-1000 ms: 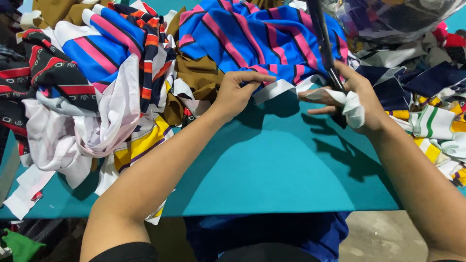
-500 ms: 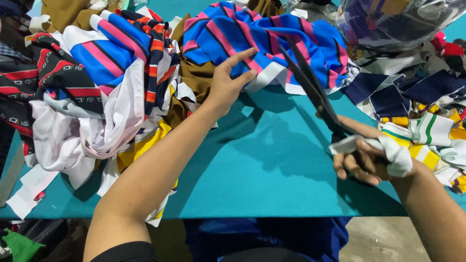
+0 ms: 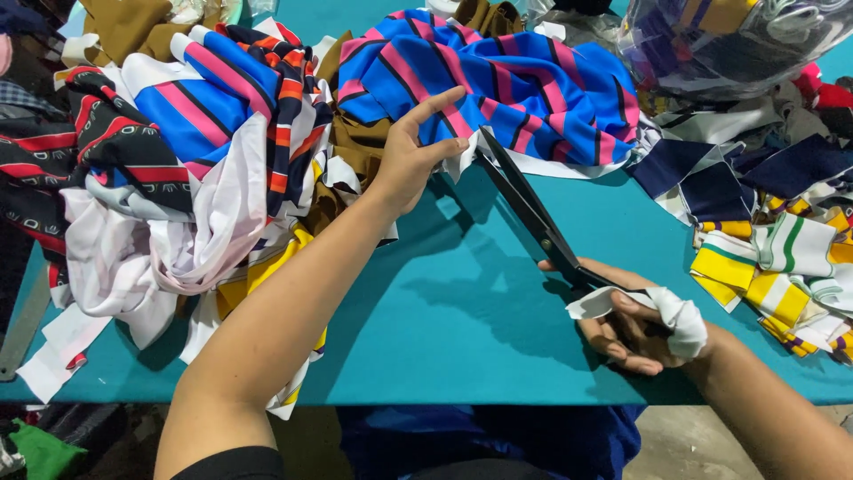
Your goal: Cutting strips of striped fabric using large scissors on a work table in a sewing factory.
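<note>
The left hand (image 3: 410,156) lies on the near edge of a blue fabric piece with pink and black stripes (image 3: 524,84), fingers spread and pressing flat, thumb tucked at the white hem; this appears to hold the cloth taut and steady against the blades. The right hand (image 3: 635,324), closed around the handles, grips a pair of long black-bladed scissors (image 3: 524,200). The handles are wrapped in white cloth strip (image 3: 680,316), probably as padding. The blades run up and away from the right hand, their tips meeting the white hem just beside the left thumb, slightly parted as far as can be judged.

Both hands work over a teal table surface (image 3: 426,311). Left of the left forearm sits a heap of mixed striped, white and yellow fabric offcuts (image 3: 178,204), crowding that arm. Right of the scissors lie navy, yellow and green-striped scraps (image 3: 764,249). Beyond the striped piece, a clear plastic bag of cloth (image 3: 737,44) overhangs its far edge.
</note>
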